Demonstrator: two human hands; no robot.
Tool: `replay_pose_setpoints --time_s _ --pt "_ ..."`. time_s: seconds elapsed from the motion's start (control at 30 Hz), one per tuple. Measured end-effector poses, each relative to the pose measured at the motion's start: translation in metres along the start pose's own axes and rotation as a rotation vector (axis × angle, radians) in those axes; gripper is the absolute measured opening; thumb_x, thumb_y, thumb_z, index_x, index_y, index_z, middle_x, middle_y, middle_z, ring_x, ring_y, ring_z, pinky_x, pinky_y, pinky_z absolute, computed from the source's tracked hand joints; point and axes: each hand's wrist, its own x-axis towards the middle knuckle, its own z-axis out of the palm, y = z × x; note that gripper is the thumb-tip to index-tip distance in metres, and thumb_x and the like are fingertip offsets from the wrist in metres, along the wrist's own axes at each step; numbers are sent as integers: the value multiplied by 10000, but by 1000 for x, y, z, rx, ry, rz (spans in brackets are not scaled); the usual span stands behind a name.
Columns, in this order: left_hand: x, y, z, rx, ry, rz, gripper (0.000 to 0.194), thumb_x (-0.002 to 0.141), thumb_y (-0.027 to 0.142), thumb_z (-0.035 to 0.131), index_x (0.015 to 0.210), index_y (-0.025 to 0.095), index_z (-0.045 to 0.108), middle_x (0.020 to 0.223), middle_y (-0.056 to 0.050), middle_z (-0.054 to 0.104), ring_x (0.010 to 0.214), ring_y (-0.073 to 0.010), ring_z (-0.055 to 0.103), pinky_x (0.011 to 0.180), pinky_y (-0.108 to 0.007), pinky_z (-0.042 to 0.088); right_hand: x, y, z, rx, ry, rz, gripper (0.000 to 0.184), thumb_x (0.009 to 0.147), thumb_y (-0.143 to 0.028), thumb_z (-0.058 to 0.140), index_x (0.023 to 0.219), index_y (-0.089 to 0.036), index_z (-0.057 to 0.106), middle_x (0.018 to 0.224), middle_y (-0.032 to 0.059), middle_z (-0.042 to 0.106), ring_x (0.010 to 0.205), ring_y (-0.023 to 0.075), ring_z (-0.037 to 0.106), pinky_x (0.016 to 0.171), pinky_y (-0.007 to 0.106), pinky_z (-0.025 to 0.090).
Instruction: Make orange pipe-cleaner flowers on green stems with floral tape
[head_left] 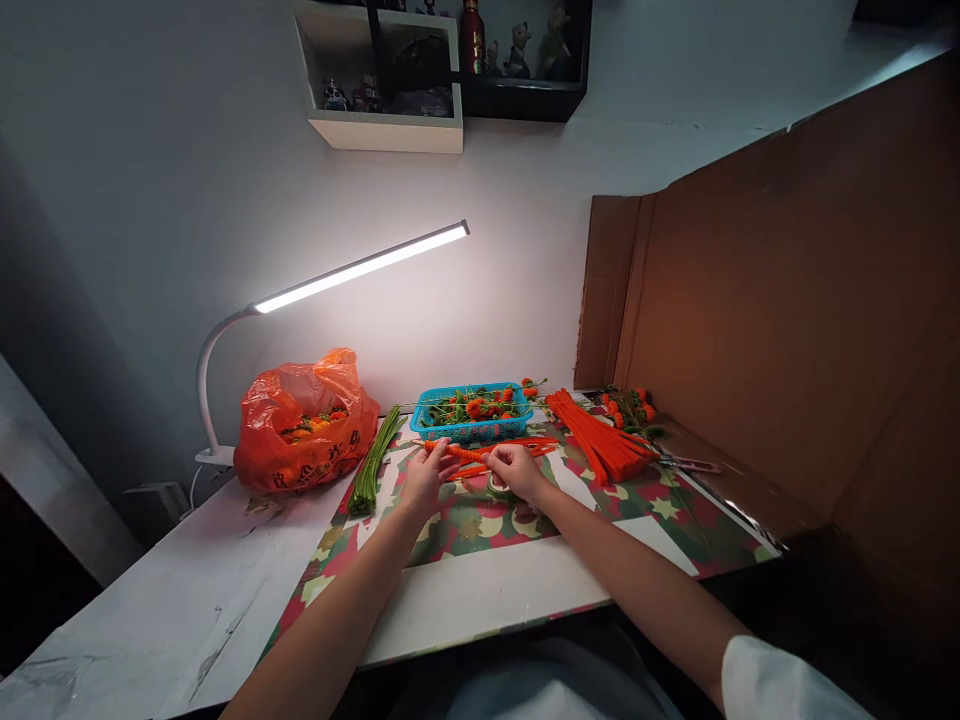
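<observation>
Between my hands stretches an orange pipe cleaner coil [465,454], wound in tight turns, with a thin tip poking out at its left end. My left hand [426,474] pinches the left part of the coil. At its right end, the fingers of my right hand [517,470] are closed on it. More orange pipe cleaners [536,443] lie loose on the table just behind my hands. Under my right hand a roll of green tape [499,487] is partly hidden.
Behind my hands stands a blue basket [471,431] of orange flowers. To the left are green pipe cleaners [375,465], an orange plastic bag [307,455] and a lamp [206,390]. An orange bundle [600,440], pliers-like tool [694,464] and cardboard wall [772,300] stand right.
</observation>
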Motion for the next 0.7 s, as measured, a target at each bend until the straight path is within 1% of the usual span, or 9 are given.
replay_pose_setpoints --time_s 0.1,0.2,0.27,0.37,0.5,0.6,0.7 --pt "2 2 -1 -19 59 -2 138 766 268 631 830 154 587 686 -8 624 577 -89 608 585 -211 510 3 0 1 110 69 46 305 660 -447 671 625 -182 525 462 -45 508 415 91 454 425 212 348" --pt "4 2 -1 -23 68 11 120 764 255 635 794 156 574 696 -11 626 589 -93 618 593 -215 515 5 -2 0 273 154 133 280 599 -382 727 686 -171 565 557 -21 580 492 106 539 505 234 446" --pt "5 0 -1 -14 57 33 141 743 270 658 773 163 570 708 -9 631 597 -100 621 604 -227 519 5 -4 -2 388 188 213 241 602 -328 725 709 -166 582 610 -1 612 547 114 581 568 244 483" --pt "6 -4 -1 -2 35 54 184 711 314 683 771 174 580 703 -3 639 605 -109 622 602 -231 516 6 -7 -4 505 224 301 159 633 -244 677 744 -166 594 648 13 632 580 109 603 593 231 487" --pt "6 -7 -3 28 -15 73 325 606 391 751 779 161 600 688 -15 657 600 -125 628 594 -238 512 7 -6 -6 543 299 292 120 619 -175 621 727 -177 570 621 -9 609 560 99 581 569 219 468" --pt "4 -7 -2 81 -48 102 416 534 440 780 784 149 621 681 -24 664 579 -135 623 579 -249 510 9 -4 -7 564 322 275 124 603 -195 610 704 -189 540 593 -21 581 547 106 558 546 228 455" --pt "1 -6 -1 112 -57 119 456 508 460 789 798 141 641 711 -40 676 574 -136 623 563 -245 506 10 -4 -8 589 325 276 122 601 -224 594 695 -196 521 580 -23 562 536 110 536 547 241 453"
